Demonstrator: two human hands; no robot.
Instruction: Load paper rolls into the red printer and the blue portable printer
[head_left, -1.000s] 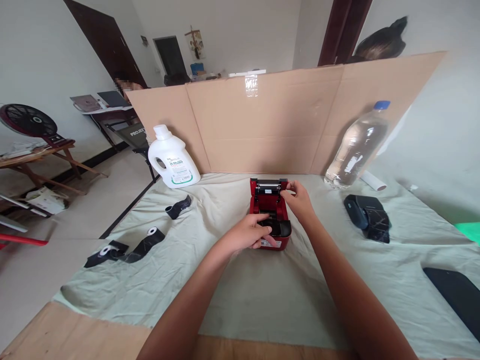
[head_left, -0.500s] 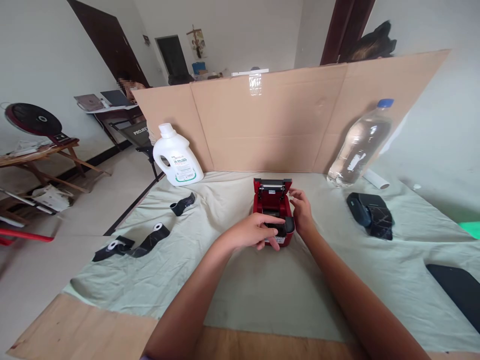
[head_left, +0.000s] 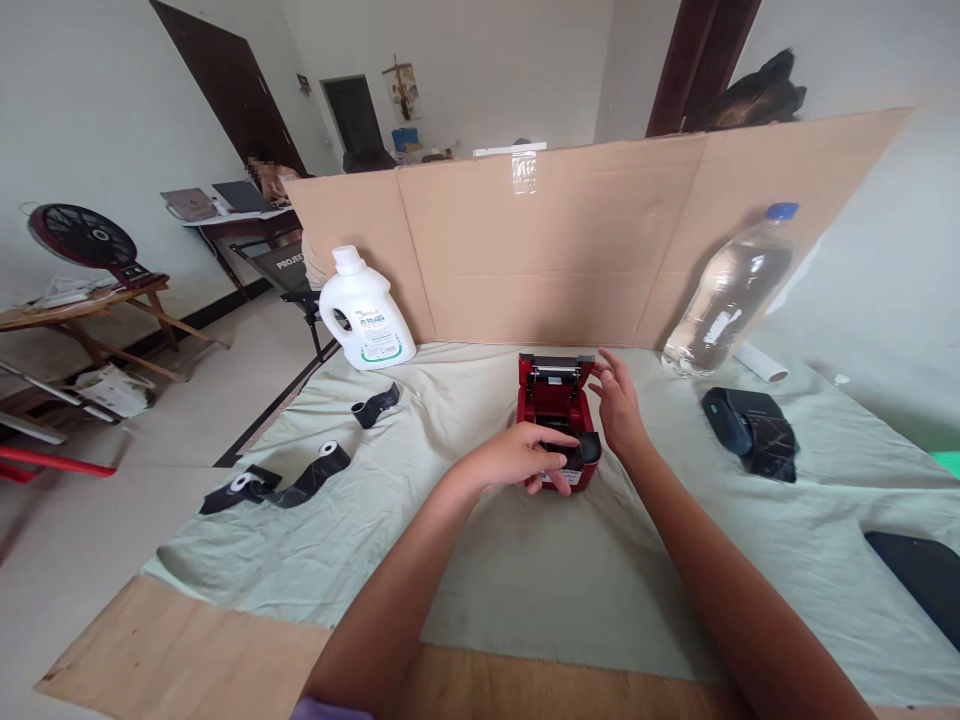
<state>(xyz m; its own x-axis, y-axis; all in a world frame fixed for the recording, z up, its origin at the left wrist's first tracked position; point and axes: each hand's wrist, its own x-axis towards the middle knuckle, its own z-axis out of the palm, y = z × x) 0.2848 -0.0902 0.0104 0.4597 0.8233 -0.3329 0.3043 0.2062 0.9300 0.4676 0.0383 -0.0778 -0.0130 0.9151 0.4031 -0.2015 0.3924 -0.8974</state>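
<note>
A small red printer (head_left: 529, 412) stands on the cloth in front of me, its red and black lid (head_left: 556, 372) raised. My left hand (head_left: 521, 458) reaches across the printer's front, index finger and thumb stretched over the black inside and the other fingers hanging lower, apart. This hand hides part of the front and a white label. My right hand (head_left: 619, 405) is at the printer's right side, fingers up and apart, their tips beside the raised lid's right corner. Whether those tips touch the lid I cannot tell.
Black paper rolls (head_left: 328, 452) lie partly unrolled at left, below a white jug (head_left: 369, 315). On the right are a water bottle (head_left: 731, 290), a dark handheld device (head_left: 727, 420) with black paper, and a black phone-like slab (head_left: 919, 580). A cardboard panel (head_left: 540, 250) stands behind.
My right hand has risen a little along the lid's right side, its fingers more upright. My left hand stays over the printer's front. The whole view has shifted slightly.
</note>
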